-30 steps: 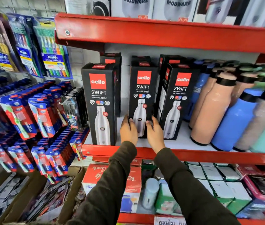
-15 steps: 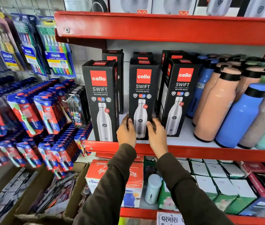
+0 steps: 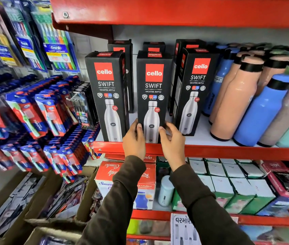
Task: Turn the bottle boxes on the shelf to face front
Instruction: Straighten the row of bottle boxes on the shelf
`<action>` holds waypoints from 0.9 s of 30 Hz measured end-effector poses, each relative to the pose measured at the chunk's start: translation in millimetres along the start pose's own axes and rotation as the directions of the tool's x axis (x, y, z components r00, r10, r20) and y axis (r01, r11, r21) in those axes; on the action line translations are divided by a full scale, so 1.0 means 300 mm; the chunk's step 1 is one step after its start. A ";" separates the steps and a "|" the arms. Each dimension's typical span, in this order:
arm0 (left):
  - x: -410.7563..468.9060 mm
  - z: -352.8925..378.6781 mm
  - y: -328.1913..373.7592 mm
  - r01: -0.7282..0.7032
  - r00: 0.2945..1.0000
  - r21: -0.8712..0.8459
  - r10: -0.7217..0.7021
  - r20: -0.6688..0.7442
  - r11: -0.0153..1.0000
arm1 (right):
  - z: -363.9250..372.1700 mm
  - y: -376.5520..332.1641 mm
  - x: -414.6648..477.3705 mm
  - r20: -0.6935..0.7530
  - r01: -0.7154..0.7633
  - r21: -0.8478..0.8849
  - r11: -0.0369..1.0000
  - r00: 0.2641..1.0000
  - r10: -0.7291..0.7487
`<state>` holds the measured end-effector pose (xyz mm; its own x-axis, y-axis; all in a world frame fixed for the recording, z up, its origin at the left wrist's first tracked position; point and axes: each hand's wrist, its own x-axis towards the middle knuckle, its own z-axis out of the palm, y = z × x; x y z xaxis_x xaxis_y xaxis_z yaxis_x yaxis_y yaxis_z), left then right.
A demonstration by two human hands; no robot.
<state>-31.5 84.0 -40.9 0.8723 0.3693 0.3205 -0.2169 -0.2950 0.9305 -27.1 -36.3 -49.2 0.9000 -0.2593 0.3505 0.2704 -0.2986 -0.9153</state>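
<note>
Three black Cello Swift bottle boxes stand in the front row on the red shelf [image 3: 228,152]. The left box [image 3: 107,96] and the middle box [image 3: 153,89] show their fronts squarely. The right box [image 3: 194,89] is turned a little, with its left side showing. My left hand [image 3: 134,140] grips the middle box's lower left edge and my right hand [image 3: 173,140] holds its lower right edge. More black boxes [image 3: 120,48] stand in a row behind, mostly hidden.
Loose peach [image 3: 232,105] and blue bottles [image 3: 258,114] crowd the shelf's right side. Toothbrush packs [image 3: 34,110] hang on the left. A red upper shelf [image 3: 175,11] overhangs the boxes. Lower shelves hold cartons [image 3: 228,188]; cardboard boxes [image 3: 34,209] sit lower left.
Both hands stay on the middle box's base, which now sits at the shelf's front edge, facing squarely forward. The camera has moved closer.
</note>
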 end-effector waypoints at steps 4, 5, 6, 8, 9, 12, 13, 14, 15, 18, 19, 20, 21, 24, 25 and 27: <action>0.004 0.000 0.000 -0.004 1.000 0.007 0.004 -0.001 1.000 | -0.006 -0.008 -0.010 -0.004 -0.002 0.007 1.000 1.000 0.002; 0.005 0.000 0.001 -0.006 1.000 -0.009 0.006 -0.003 1.000 | -0.008 -0.010 -0.009 -0.003 -0.002 0.012 1.000 1.000 0.002; 0.003 0.002 0.002 -0.007 1.000 -0.038 0.007 -0.008 0.999 | -0.012 -0.013 -0.009 -0.003 -0.003 0.016 1.000 1.000 0.003; -0.013 0.011 0.009 -0.008 0.999 -0.138 0.003 -0.040 0.990 | -0.026 -0.018 -0.011 -0.009 0.003 0.003 1.000 1.000 -0.003; -0.025 0.017 0.017 -0.014 0.998 -0.196 0.001 -0.067 0.981 | -0.036 -0.020 -0.013 -0.019 0.019 -0.004 1.000 1.000 -0.019; -0.066 0.043 0.037 -0.130 0.976 -0.203 0.089 -0.201 0.971 | -0.082 -0.020 -0.009 -0.094 0.097 -0.006 0.995 0.991 -0.097; -0.080 0.057 0.043 -0.185 0.960 -0.166 0.142 -0.242 0.969 | -0.103 -0.018 -0.001 -0.134 0.110 -0.010 0.994 0.985 -0.110; -0.094 0.074 0.051 -0.238 0.944 -0.138 0.195 -0.268 0.961 | -0.127 -0.016 0.010 -0.173 0.116 -0.011 0.993 0.978 -0.117; -0.106 0.091 0.060 -0.286 0.930 -0.118 0.245 -0.275 0.951 | -0.149 -0.015 0.021 -0.209 0.121 -0.008 0.993 0.971 -0.120; -0.136 0.165 0.097 -0.411 0.902 -0.108 0.387 -0.189 0.905 | -0.219 -0.003 0.066 -0.283 0.132 0.005 0.991 0.951 -0.126; -0.141 0.195 0.112 -0.443 0.894 -0.130 0.427 -0.133 0.887 | -0.240 0.003 0.087 -0.290 0.130 0.012 0.991 0.949 -0.121; -0.144 0.224 0.125 -0.463 0.886 -0.157 0.457 -0.072 0.872 | -0.257 0.008 0.107 -0.289 0.127 0.022 0.992 0.950 -0.115; -0.144 0.256 0.138 -0.473 0.878 -0.180 0.478 -0.015 0.863 | -0.274 0.014 0.129 -0.280 0.123 0.032 0.992 0.954 -0.109; -0.125 0.357 0.170 -0.423 0.890 -0.180 0.444 0.100 0.888 | -0.312 0.031 0.200 -0.219 0.081 0.007 0.997 0.973 -0.077; -0.111 0.386 0.177 -0.368 0.911 -0.171 0.391 0.127 0.914 | -0.318 0.038 0.223 -0.193 0.065 -0.009 0.998 0.979 -0.065; -0.072 0.440 0.189 -0.222 0.954 -0.172 0.250 0.165 0.960 | -0.329 0.050 0.264 -0.133 0.028 -0.031 0.999 0.991 -0.032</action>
<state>-4.9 -57.0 -18.3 0.8504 0.1327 0.5091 -0.4769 -0.2140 0.8525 14.4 -152.1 -15.5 0.8375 -0.3695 0.4026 0.2845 -0.3342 -0.8985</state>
